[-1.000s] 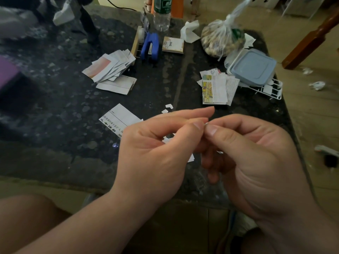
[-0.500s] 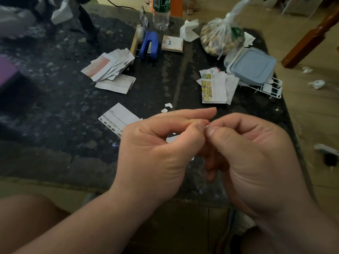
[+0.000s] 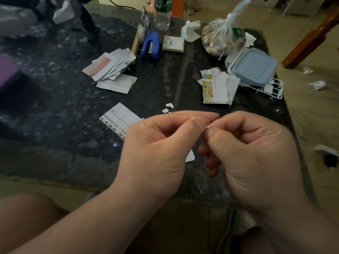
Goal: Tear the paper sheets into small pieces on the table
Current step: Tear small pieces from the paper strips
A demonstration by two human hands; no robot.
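My left hand [image 3: 156,149] and my right hand [image 3: 251,154] meet above the near part of the dark table [image 3: 55,116]. Both pinch one small paper scrap [image 3: 207,126] between thumbs and forefingers; only its tip shows. A white corner of paper [image 3: 189,156] peeks out below my left hand. A printed sheet [image 3: 120,119] lies flat just left of my left hand. Two tiny torn bits [image 3: 167,108] rest beyond my fingers. One pile of paper pieces [image 3: 111,67] lies at the back left, another pile [image 3: 216,87] at the right.
At the table's back stand a blue stapler [image 3: 151,45], a water bottle [image 3: 162,13], a small notepad [image 3: 173,44], a crumpled tissue [image 3: 190,31] and a tied plastic bag [image 3: 222,38]. A lidded box [image 3: 254,66] sits on a white rack [image 3: 271,89]. Crumpled scraps [image 3: 317,84] lie on the floor.
Both hands stay together with only slight finger shifts; the visible white paper between my fingers has shrunk to a small tip at the thumbs.
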